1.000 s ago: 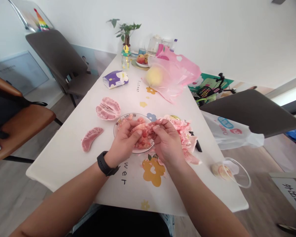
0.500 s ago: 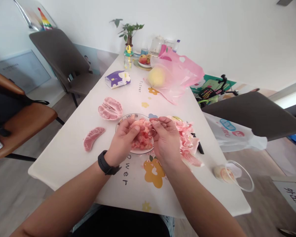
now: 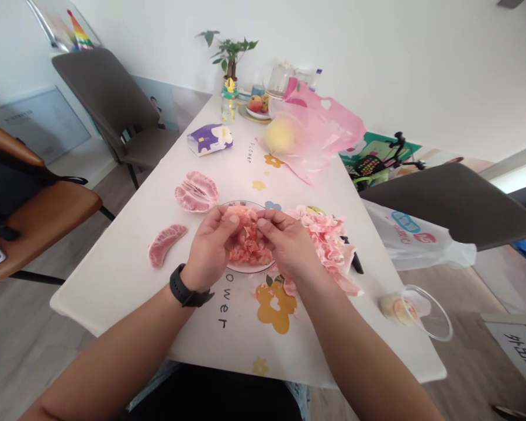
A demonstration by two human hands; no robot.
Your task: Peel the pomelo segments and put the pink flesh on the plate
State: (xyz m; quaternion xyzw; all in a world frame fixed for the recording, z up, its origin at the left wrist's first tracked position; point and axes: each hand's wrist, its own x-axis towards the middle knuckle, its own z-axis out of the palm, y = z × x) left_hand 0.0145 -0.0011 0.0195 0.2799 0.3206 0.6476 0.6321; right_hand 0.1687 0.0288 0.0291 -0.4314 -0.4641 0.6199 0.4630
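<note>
Between the fingertips of my left hand (image 3: 210, 242) is a piece of peeled pink pomelo flesh (image 3: 240, 215). My right hand (image 3: 291, 240) pinches at the right side of that same piece, thumb against forefinger. Below both hands is a round plate (image 3: 251, 270) with a dark rim, holding loose pomelo flesh (image 3: 251, 254). A pomelo chunk of several joined segments (image 3: 197, 192) lies left of the plate, and a single pomelo segment (image 3: 167, 244) sits nearer me. Pink-white peel and membrane scraps (image 3: 326, 234) are heaped beside my right hand, partly covering it from behind.
A black knife handle (image 3: 357, 263) sticks out right of the scraps. Farther back are a tissue pack (image 3: 210, 139), a pink plastic bag (image 3: 319, 134) with a yellow pomelo (image 3: 279, 135), and a fruit plate. A clear round container (image 3: 414, 313) stands at the right edge.
My right hand was drawn a little away from the left half a second ago. Now it is back against the pomelo piece, farther left. The view has shifted slightly.
</note>
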